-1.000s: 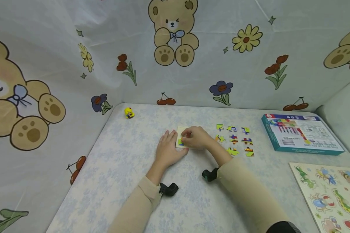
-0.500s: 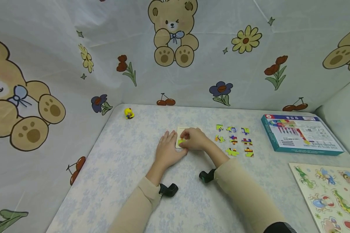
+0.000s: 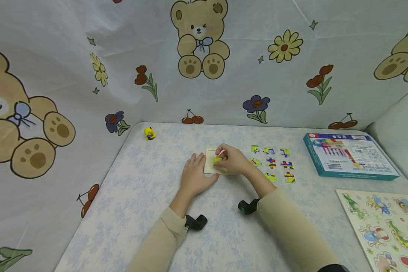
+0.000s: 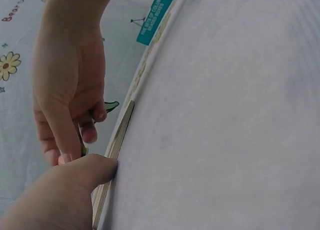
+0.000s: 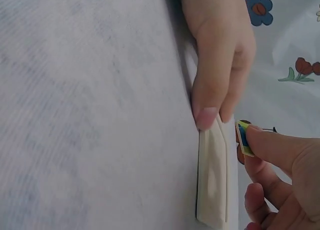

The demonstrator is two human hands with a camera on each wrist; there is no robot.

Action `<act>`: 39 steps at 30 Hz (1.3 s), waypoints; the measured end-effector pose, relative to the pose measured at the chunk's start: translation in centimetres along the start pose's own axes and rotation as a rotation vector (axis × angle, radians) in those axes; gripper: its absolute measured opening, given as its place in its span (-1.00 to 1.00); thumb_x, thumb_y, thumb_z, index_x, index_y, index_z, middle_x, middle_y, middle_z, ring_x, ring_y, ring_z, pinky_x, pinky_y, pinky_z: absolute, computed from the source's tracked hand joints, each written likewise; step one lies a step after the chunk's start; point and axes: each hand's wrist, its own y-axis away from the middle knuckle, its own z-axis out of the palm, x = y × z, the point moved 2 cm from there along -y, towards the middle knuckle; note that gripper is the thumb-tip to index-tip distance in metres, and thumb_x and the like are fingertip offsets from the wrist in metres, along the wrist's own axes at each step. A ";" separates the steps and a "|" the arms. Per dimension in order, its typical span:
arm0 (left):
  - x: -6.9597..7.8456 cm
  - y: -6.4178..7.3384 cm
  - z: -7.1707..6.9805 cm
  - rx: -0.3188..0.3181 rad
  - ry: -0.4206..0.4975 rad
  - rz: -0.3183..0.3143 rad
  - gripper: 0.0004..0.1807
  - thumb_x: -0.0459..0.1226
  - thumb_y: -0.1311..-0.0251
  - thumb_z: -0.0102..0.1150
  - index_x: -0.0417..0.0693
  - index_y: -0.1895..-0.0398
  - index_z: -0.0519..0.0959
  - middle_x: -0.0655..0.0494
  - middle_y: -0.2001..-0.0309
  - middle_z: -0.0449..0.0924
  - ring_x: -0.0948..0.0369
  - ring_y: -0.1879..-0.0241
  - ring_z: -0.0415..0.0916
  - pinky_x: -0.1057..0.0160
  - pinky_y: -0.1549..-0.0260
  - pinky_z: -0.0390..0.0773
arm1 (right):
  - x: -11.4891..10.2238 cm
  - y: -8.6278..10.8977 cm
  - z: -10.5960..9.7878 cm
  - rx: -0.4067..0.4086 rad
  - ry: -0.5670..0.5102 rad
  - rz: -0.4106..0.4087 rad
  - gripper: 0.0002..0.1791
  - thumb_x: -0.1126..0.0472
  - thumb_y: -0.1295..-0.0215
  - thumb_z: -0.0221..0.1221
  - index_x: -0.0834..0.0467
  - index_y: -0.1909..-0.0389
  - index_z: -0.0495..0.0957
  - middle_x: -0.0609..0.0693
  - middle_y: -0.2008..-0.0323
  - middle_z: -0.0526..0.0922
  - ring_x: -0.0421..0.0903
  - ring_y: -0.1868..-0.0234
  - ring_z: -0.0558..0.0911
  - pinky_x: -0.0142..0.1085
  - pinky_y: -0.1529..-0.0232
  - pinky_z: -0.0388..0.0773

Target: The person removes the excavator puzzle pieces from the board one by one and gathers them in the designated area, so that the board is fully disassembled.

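Observation:
My right hand [image 3: 234, 160] pinches a small yellow-green puzzle piece [image 3: 217, 160] between thumb and fingers, above a cream puzzle board [image 3: 209, 169]. In the right wrist view the piece [image 5: 244, 138] is tilted up off the board [image 5: 212, 182], with a blue patch on its face. My left hand [image 3: 195, 175] lies with straight fingers along the board's left side, its thumb [image 4: 97, 170] touching the near edge. Right of the board, several colourful loose puzzle pieces [image 3: 271, 163] lie spread in rows on the table. The right hand covers part of the board.
A teal-edged box [image 3: 351, 155] lies at the back right. In front of it is a board with printed animals [image 3: 380, 223]. A small yellow figurine [image 3: 150, 133] stands near the table's back left corner. A bear-patterned cloth [image 3: 204, 94] hangs behind the table.
My right hand has shifted a little right and away from the lower left of the board, carrying the puzzle piece with it. The left hand has stayed in place.

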 end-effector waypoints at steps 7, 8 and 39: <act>-0.1 -0.1 0.1 -0.016 -0.008 -0.024 0.02 0.32 -0.11 0.13 -0.05 -0.54 0.18 0.06 -0.54 0.17 0.01 -0.59 -0.08 -0.04 -0.54 0.00 | 1.5 2.5 -2.7 -0.002 -0.047 0.042 -0.63 0.24 -0.18 0.39 0.13 0.05 0.47 0.06 0.25 0.67 -0.09 0.36 0.57 -0.31 0.33 0.51; -0.1 -0.1 0.0 -0.017 -0.006 -0.026 0.02 0.32 -0.11 0.13 -0.05 -0.54 0.17 0.06 -0.54 0.16 0.01 -0.59 -0.09 -0.03 -0.55 0.00 | 1.8 3.0 -3.0 -0.003 -0.045 0.053 -0.63 0.24 -0.18 0.39 0.13 0.06 0.47 0.06 0.25 0.67 -0.09 0.37 0.56 -0.30 0.34 0.50; -0.3 -0.1 -0.1 -0.010 0.015 -0.014 0.02 0.28 -0.12 0.17 -0.06 -0.54 0.17 0.04 -0.55 0.15 0.01 -0.59 -0.10 -0.04 -0.55 -0.03 | 6.1 7.8 -4.6 0.100 0.303 0.103 -0.70 0.11 -0.09 0.46 0.01 0.21 0.58 -0.05 0.32 0.61 -0.09 0.30 0.48 -0.29 0.31 0.41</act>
